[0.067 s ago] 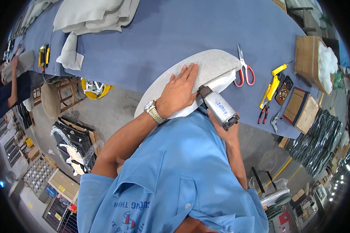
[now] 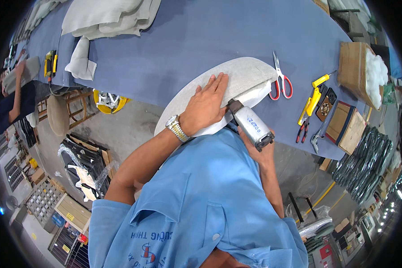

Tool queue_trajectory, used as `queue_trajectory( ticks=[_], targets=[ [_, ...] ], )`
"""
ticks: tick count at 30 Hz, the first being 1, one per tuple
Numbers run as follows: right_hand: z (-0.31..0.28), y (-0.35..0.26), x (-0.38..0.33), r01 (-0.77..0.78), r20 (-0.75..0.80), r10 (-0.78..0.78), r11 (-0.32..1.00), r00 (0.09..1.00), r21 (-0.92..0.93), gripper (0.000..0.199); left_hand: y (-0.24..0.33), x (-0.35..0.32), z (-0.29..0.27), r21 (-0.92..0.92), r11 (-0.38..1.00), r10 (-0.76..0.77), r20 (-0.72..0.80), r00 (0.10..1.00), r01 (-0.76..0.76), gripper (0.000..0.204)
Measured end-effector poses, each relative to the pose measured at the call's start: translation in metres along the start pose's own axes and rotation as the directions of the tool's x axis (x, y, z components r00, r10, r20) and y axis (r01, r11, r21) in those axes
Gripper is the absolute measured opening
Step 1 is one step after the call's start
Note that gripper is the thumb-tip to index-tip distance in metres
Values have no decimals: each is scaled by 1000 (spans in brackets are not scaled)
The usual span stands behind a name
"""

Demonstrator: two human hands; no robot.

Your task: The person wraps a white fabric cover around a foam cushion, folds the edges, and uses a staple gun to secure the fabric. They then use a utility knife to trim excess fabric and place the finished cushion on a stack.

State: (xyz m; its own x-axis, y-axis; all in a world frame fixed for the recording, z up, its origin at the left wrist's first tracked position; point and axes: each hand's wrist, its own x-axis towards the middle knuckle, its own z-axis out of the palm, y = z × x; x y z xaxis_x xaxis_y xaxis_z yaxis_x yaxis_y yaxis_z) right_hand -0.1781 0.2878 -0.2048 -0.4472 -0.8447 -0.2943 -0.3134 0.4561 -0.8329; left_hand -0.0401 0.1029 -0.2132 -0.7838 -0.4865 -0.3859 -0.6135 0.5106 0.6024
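Observation:
A light grey, fabric-covered rounded panel (image 2: pixel 248 71) lies at the table's near edge, with white material (image 2: pixel 257 95) along its near side. My left hand (image 2: pixel 206 105) rests flat on the fabric, fingers stretched out and a wristwatch (image 2: pixel 177 128) on the wrist. In my right hand (image 2: pixel 258 149) is a silver staple gun (image 2: pixel 251 123), its handle mostly hidden under the body. The gun's dark nose meets the panel's near edge, close to my left thumb; whether it presses there I cannot tell. Red-handled scissors (image 2: pixel 279 78) lie just right of the panel.
On the blue-covered table (image 2: pixel 187 40) are grey fabric pieces (image 2: pixel 107 18), a yellow cutter (image 2: pixel 309 105), pliers (image 2: pixel 302 132) and a wooden box (image 2: pixel 346 127). A carton (image 2: pixel 355 71) with white stuffing stands far right. Another person's arm (image 2: pixel 17 87) shows at far left.

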Motion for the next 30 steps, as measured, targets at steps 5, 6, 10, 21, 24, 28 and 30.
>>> queue_trajectory(
  ticks=[5,6,10,21,24,28,30],
  targets=[
    [2,5,3,-2,24,0,998,1000,63,29,1,4,2,14,1000,12,-15,1000,-12,93],
    [4,3,4,-9,6,9,997,1000,81,28,2,5,2,10,1000,8,-18,1000,-8,93],
    [9,-8,13,34,-44,-31,996,999,78,28,0,8,2,36,999,41,-64,997,-38,92],
    [-3,-46,46,120,-40,-113,947,993,299,47,8,23,-36,122,983,160,-208,965,-136,67],
    [-9,-47,62,190,-141,-156,942,978,277,56,15,35,-43,83,973,231,-253,940,-216,65],
    [-18,-23,66,136,-121,-100,931,988,339,55,-13,37,-43,-334,870,350,-100,931,-363,67],
    [-18,-14,59,87,-103,-55,938,993,336,54,-27,31,-50,-741,662,216,50,975,-108,64]
  ],
)
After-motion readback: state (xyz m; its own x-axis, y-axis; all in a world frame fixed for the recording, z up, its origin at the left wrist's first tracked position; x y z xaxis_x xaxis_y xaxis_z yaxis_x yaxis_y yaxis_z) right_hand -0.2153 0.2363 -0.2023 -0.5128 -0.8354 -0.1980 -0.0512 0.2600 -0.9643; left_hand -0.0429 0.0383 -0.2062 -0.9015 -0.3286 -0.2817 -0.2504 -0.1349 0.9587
